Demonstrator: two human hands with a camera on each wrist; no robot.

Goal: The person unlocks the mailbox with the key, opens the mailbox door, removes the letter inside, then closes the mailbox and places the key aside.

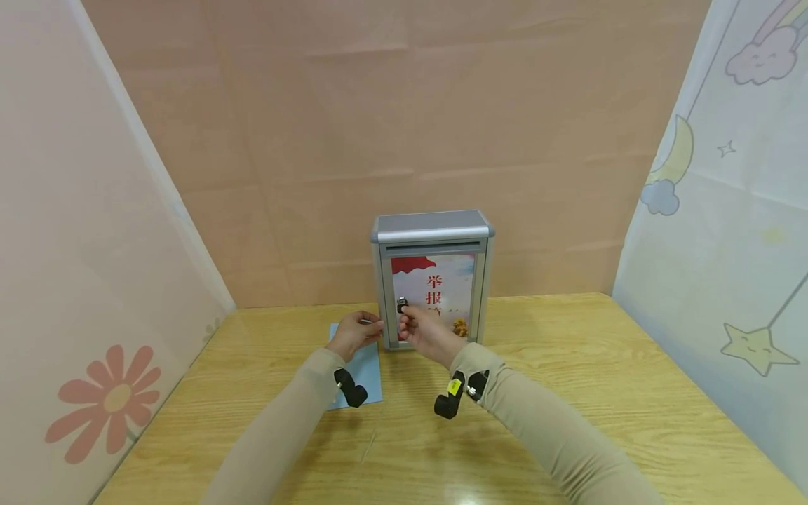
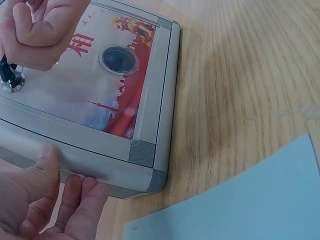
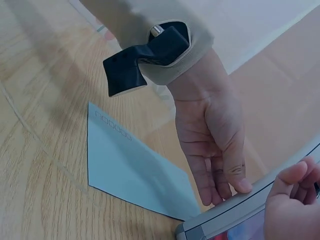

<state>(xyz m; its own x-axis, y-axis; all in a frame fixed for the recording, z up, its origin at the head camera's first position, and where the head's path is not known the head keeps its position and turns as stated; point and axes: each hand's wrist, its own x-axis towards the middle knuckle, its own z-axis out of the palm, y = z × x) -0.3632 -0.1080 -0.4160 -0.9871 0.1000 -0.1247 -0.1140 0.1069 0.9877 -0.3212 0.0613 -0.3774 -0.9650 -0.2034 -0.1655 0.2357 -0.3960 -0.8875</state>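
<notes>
A grey metal letterbox [image 1: 435, 235] stands upright on the table, with a slot under its lid and a printed front panel with red characters. My right hand [image 1: 432, 334] pinches a black-headed key [image 2: 6, 71] at the silver lock [image 2: 15, 84] on the panel's left side. How deep the key sits cannot be made out. My left hand [image 3: 212, 135] touches the box's left side, thumb at the front edge and fairly straight fingers along the side. Beneath the left wrist lies a light-blue envelope [image 1: 367, 372] on the wood, partly covered by that hand and forearm.
The wooden table [image 1: 543, 393] runs back to a pinkish-beige cloth wall [image 1: 315, 140] close behind the box. Printed cloth walls, with a flower [image 1: 116, 398] on the left and a star [image 1: 757, 347] on the right, bound the sides. Black wrist mounts [image 1: 449, 405] jut from the sleeves.
</notes>
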